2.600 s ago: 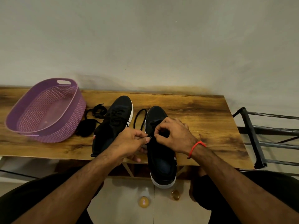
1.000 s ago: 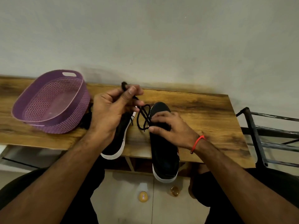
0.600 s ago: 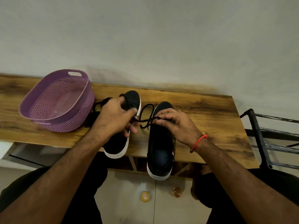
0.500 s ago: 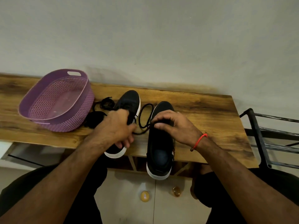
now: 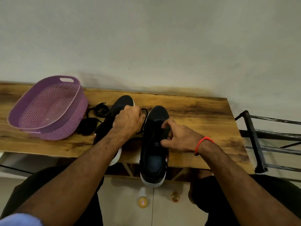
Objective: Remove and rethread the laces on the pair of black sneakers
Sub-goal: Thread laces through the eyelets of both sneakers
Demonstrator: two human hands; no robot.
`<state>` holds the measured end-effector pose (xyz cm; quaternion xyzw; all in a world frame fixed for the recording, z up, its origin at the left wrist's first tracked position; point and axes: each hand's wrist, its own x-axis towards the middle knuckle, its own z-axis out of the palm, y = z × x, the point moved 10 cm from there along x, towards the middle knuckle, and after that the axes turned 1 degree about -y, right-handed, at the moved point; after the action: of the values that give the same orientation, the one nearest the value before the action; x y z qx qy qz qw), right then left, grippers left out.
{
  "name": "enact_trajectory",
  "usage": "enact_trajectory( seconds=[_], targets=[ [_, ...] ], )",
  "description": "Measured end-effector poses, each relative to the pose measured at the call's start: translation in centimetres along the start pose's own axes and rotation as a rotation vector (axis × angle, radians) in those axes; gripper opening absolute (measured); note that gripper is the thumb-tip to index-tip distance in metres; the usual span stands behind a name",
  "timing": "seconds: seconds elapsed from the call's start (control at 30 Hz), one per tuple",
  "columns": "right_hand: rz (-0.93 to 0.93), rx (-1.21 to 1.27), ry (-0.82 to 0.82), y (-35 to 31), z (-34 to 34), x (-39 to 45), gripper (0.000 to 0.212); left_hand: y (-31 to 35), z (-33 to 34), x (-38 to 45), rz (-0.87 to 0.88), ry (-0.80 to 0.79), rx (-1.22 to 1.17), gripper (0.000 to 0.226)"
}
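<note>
Compared with half a second earlier, the left hand [image 5: 128, 121] has lifted, fingers curled around the black lace [image 5: 143, 119] between the sneakers, while the right hand [image 5: 178, 138] has slid back to pinch the tongue of the right sneaker [image 5: 154, 144]. Left of this grip lie the left sneaker [image 5: 112, 118], a loose lace [image 5: 97, 110] and a purple basket [image 5: 47, 108]. All rest on a wooden table [image 5: 203, 118] against a pale wall [image 5: 162, 46], with a black metal rack [image 5: 260, 141] to its right.
</note>
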<state>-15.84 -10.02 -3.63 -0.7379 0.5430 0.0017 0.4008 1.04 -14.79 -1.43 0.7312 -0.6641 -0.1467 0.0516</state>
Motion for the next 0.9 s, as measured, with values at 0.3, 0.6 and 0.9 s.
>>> enact_trajectory(
  seconds=[0.3,0.6,0.9],
  targets=[
    [0.015,0.090,0.001,1.0,-0.7,-0.5,0.060,0.7,5.2,0.7,-0.045,-0.145,0.158,0.014],
    [-0.025,0.145,0.217,0.2,-3.1,-0.5,0.041,0.5,-1.3,0.9,0.017,0.119,-0.438,0.012],
    [-0.167,0.780,0.291,-1.7,-2.7,-0.1,0.017,3.2,0.2,-3.6,-0.070,-0.150,-1.475,0.023]
  ],
)
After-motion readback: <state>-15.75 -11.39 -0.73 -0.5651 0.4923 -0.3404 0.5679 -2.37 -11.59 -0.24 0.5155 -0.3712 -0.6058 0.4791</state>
